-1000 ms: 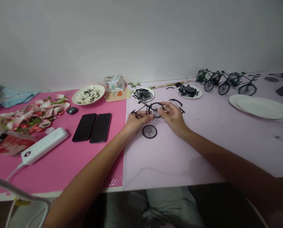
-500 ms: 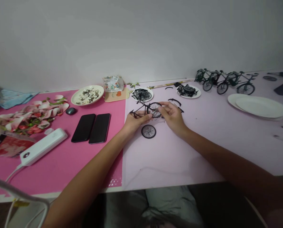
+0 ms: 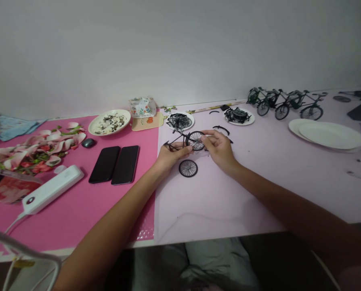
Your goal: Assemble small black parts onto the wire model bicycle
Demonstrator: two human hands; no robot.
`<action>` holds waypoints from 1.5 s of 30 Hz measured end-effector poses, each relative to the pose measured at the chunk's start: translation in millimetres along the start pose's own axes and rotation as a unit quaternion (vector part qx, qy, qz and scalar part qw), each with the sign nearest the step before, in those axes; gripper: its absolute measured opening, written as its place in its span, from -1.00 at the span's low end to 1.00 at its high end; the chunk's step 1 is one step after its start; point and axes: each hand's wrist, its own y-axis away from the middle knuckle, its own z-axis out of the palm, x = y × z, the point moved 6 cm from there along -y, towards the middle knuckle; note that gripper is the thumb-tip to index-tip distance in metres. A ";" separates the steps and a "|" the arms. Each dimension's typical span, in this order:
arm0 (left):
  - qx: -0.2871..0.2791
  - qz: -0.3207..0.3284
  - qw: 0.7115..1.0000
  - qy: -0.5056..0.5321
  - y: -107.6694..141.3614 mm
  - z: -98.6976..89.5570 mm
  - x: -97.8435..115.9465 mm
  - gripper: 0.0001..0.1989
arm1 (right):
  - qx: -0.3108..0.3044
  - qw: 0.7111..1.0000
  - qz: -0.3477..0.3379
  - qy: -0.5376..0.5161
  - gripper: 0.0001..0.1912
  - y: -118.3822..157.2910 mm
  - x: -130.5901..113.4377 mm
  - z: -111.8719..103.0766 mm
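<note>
Between my hands is a small black model bicycle (image 3: 180, 138), with one spoked wheel fitted at the end toward my right hand. My left hand (image 3: 171, 154) is closed on the frame, thumb pressed near the wheel's hub. With thumb and fingers my right hand (image 3: 218, 146) pinches the right side of that wheel (image 3: 195, 140). A loose spoked wheel (image 3: 188, 168) lies flat on the table just below the bicycle. Behind my right hand rests a curved black part (image 3: 221, 130). My fingers hide some of the frame.
Plates of black bicycle parts stand behind, one left (image 3: 189, 126) and one right (image 3: 247, 122). Several assembled model bicycles (image 3: 285, 103) and stacked white plates (image 3: 332, 135) are at right. Leftward are two phones (image 3: 125, 165), a white power bank (image 3: 53, 189), a bowl (image 3: 92, 130) and petals (image 3: 47, 139).
The whole view has shifted slightly, so things appear a little farther left. Both hands keep the same hold on the model bicycle and its wheel.
</note>
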 end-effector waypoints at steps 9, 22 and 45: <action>0.040 0.027 0.999 -0.013 -0.9 -12.3 12.0 -0.53 | 0.045 0.995 -0.076 0.054 -0.61 -23.3 -18.0 -30.1; 0.182 0.100 0.976 -0.068 -3.2 -32.2 11.4 -0.63 | -0.143 0.892 -0.205 0.377 -0.80 -18.5 -3.1 -3.2; 0.174 0.095 0.978 -0.072 -5.9 -30.5 6.8 -0.66 | -0.216 0.791 -0.286 0.496 -0.74 -13.9 1.6 17.7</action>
